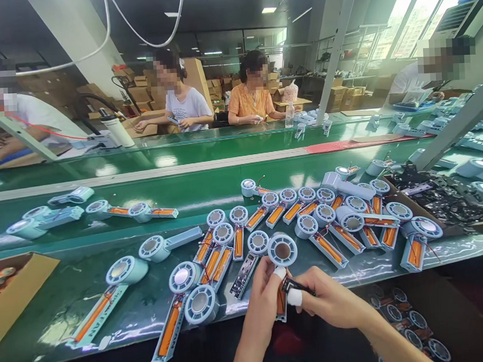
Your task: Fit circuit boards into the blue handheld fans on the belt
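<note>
The left grip (266,297) wraps the handle of an open fan (282,254), fingers curled round its near end, while the right grip (327,300), with white tape on a fingertip (294,297), pinches a small black part (296,286) against that handle. The fan's round head points away, just past the near edge of the green bench (70,295). Just left of it lies a fan with a bare circuit board (245,274), and beyond and to both sides spread many more pale blue fans with orange cells (328,249) showing. A cardboard box (14,292) sits at the near left; a box of dark parts (446,201) sits far right. Further off runs a green conveyor (224,149), where other people (253,92) sit at work.
</note>
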Tool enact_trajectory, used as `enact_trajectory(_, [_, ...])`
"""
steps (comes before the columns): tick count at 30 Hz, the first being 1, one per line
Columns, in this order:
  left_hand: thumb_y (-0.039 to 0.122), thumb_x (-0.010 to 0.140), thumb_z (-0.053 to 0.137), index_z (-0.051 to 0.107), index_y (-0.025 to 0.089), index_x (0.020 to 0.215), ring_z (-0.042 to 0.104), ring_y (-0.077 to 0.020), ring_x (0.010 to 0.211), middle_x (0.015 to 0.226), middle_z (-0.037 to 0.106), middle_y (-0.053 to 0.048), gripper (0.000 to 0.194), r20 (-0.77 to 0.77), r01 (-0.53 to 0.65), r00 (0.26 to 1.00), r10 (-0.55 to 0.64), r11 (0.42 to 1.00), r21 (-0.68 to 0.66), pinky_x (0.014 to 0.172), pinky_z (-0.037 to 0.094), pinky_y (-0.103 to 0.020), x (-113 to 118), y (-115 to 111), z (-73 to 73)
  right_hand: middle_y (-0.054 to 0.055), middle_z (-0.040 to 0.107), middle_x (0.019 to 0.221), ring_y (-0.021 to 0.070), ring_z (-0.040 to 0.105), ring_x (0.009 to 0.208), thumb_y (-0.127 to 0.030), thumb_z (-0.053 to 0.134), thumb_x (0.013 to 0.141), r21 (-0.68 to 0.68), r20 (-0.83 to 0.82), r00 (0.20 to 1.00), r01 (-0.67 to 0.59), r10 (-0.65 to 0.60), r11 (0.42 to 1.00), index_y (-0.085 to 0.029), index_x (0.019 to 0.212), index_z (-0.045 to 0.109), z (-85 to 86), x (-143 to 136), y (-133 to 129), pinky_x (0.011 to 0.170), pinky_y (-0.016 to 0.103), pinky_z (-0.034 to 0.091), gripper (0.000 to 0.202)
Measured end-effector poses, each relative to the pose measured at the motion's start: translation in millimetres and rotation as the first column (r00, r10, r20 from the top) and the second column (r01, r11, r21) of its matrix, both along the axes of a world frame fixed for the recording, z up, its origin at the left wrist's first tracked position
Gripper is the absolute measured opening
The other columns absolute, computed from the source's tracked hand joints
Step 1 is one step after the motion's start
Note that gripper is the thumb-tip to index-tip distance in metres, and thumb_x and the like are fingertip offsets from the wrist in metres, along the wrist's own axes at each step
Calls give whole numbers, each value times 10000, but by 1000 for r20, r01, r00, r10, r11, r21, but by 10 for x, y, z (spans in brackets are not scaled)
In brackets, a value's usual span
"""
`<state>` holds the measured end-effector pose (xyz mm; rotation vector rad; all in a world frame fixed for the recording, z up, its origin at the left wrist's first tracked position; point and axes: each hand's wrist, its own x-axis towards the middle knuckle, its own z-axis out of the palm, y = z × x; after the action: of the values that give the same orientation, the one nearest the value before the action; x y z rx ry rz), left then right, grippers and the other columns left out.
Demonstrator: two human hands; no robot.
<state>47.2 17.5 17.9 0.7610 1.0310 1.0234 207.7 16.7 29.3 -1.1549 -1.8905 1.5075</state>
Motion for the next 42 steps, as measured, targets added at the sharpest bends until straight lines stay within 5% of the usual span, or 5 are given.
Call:
enact_trajectory(7, [410, 852, 621, 642, 218, 1123, 659, -271, 1102, 1123, 727, -62, 332, 183, -8, 983, 12, 1000, -22, 968, 492, -389, 3, -79, -79, -60, 385, 447, 85, 334, 419, -764, 339, 949, -211, -142, 954, 230, -263, 950, -219, 547, 425, -263, -103, -58, 472, 229, 273, 682])
enact_trajectory(18, [512, 887, 559, 557, 210, 1246, 515, -305, 1352, 1365, 625, -133, 469, -248, -24, 968, 48, 995, 98, 1133, 399, -439, 112, -122, -161, -82, 370, 456, 76, 307, 392, -706, 456, 944, -203, -206, 889, 371, -410, 906, -231, 624, 404, -240, -187, -148, 413, 217, 258, 575])
enact_trajectory(25, [449, 888, 490, 563, 219, 1211, 493, -332, 1360, 1301, 661, -142, 403, -399, -166, 899, 182, 983, 74, 1078, 434, -469, 134, -92, -166, 29, 699, 856, 193, 649, 747, -438, 586, 951, 139, -77, 834, 551, -546, 823, -226, 1346, 556, -310, -232, -411, 679, 273, 528, 448])
enact_trajectory(31, [407, 942, 432, 455, 216, 1334, 434, -277, 1422, 1502, 500, -144, 437, -317, -99, 939, 131, 988, 117, 1173, 336, -440, 191, -121, -148, 105, 639, 1390, 288, 609, 1272, -380, 507, 984, 251, -81, 772, 628, -631, 736, -203, 1402, 600, -436, -332, -426, 1036, 388, 520, 463])
enact_trajectory(42, [472, 985, 398, 354, 210, 1440, 330, -269, 1503, 1584, 418, -150, 527, -273, -120, 951, 145, 987, 108, 1216, 292, -443, 310, -128, -150, 131, 790, 927, 310, 766, 747, -167, 418, 898, 483, 516, 716, 210, -470, 850, -189, 1610, 264, -295, -283, -463, 610, 366, 604, 729])
